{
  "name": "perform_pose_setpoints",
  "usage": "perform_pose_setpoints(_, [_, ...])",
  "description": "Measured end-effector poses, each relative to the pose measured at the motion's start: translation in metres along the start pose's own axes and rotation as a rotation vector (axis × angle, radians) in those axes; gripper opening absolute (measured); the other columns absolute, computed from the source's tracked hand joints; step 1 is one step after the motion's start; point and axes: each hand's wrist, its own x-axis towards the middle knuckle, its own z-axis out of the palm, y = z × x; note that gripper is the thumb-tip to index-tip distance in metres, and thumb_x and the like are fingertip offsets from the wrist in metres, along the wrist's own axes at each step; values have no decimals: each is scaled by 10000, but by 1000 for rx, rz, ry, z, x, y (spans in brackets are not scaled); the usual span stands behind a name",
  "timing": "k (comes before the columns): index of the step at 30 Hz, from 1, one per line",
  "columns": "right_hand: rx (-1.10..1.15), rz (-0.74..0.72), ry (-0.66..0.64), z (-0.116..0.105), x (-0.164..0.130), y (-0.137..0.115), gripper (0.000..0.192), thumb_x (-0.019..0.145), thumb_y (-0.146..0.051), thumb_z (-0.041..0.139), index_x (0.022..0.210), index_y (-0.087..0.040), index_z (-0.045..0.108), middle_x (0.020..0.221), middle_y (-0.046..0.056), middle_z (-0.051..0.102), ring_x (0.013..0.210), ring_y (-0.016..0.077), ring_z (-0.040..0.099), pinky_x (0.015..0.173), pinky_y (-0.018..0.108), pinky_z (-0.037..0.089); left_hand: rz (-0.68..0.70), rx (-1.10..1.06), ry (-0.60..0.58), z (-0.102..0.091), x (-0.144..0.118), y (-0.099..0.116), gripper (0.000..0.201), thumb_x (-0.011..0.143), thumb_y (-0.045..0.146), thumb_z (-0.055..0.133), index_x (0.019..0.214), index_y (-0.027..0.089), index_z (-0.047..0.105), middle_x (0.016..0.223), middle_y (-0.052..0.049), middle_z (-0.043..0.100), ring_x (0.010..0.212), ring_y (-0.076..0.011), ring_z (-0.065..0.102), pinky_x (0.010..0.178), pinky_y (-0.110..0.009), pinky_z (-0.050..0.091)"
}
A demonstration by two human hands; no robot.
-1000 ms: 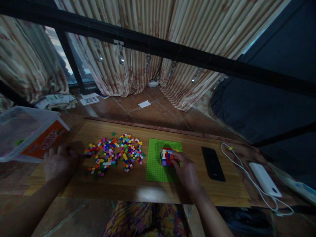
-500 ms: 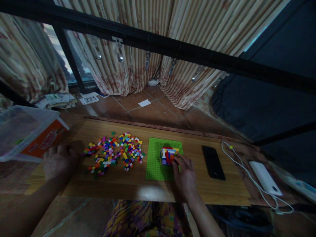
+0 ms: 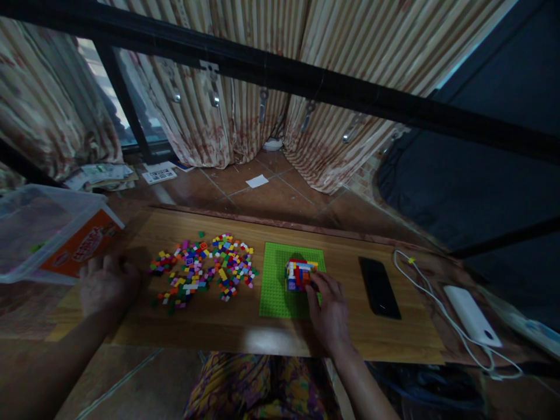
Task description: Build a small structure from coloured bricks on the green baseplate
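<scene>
Just right of the frame's centre, the right hand (image 3: 329, 309) has its fingers curled against the right side of a small multicoloured brick block (image 3: 298, 274), which stands on a green baseplate (image 3: 275, 286) on the desk (image 3: 245, 326). At the left, the left hand (image 3: 105, 283) lies flat and loosely open on the desk, holding nothing, beside a scatter of loose bricks (image 3: 205, 271). A black phone (image 3: 378, 287) lies right of the baseplate.
</scene>
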Motion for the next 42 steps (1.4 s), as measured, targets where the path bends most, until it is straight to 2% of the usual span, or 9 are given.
perform_pose_setpoints(7, [-104, -75, -29, 5, -6, 1, 360, 944, -334, 471, 1268, -220, 582, 1345, 130, 505, 1195, 288, 447, 949, 489, 430, 12, 32, 8, 0, 1, 0, 503, 898, 364, 257, 1125, 67, 595, 1095, -209, 553, 1060, -339, 492, 908, -445, 418])
perform_pose_setpoints(16, [-125, -82, -13, 9, -9, 3, 335, 948, -320, 470, 1247, -232, 594, 1368, 126, 485, 1206, 284, 443, 930, 485, 427, 4, 35, 74, 13, 4, -8, 437, 877, 359, 329, 1086, 106, 618, 1072, -181, 576, 1020, -329, 513, 849, -439, 452])
perform_pose_setpoints(25, [-83, -41, 3, 17, -10, 4, 313, 947, -313, 470, 1215, -234, 612, 1357, 123, 487, 1188, 275, 456, 934, 480, 430, 24, 118, 50, 14, 6, -7, 425, 887, 338, 308, 1062, 105, 617, 1060, -189, 591, 1021, -311, 508, 879, -405, 432])
perform_pose_setpoints(30, [-37, -66, 24, 6, -5, 4, 303, 943, -322, 488, 1205, -245, 618, 1360, 119, 477, 1198, 270, 463, 955, 485, 437, -1, 98, 55, 13, 6, -7, 381, 868, 336, 342, 1036, 128, 614, 1049, -180, 591, 990, -310, 517, 830, -405, 445])
perform_pose_setpoints(34, [97, -14, 177, -11, -4, -4, 331, 946, -288, 481, 1257, -214, 565, 1292, 124, 531, 1194, 240, 493, 976, 459, 445, 25, 57, 97, 15, 6, -9, 359, 850, 327, 366, 1022, 132, 613, 1020, -173, 589, 960, -311, 519, 828, -423, 443])
perform_pose_setpoints(36, [174, 3, 212, -17, -6, -14, 301, 941, -272, 490, 1222, -212, 579, 1241, 111, 569, 1158, 224, 524, 970, 437, 456, 27, 41, 115, 16, 6, -9, 337, 843, 315, 381, 1002, 130, 613, 996, -169, 590, 947, -312, 519, 820, -432, 442])
perform_pose_setpoints(38, [247, -4, 170, -19, -11, -27, 259, 937, -252, 496, 1170, -224, 607, 1190, 91, 604, 1121, 210, 551, 955, 413, 468, 29, 32, 127, 16, 5, -9, 322, 840, 304, 392, 993, 122, 609, 991, -170, 589, 942, -312, 519, 815, -433, 441])
perform_pose_setpoints(42, [346, -76, -34, -7, -27, -59, 236, 932, -203, 496, 1124, -233, 628, 1125, 68, 646, 1070, 190, 581, 912, 359, 492, 38, 17, 132, 16, 3, -8, 325, 851, 299, 384, 995, 110, 606, 1009, -179, 587, 948, -316, 517, 830, -431, 427])
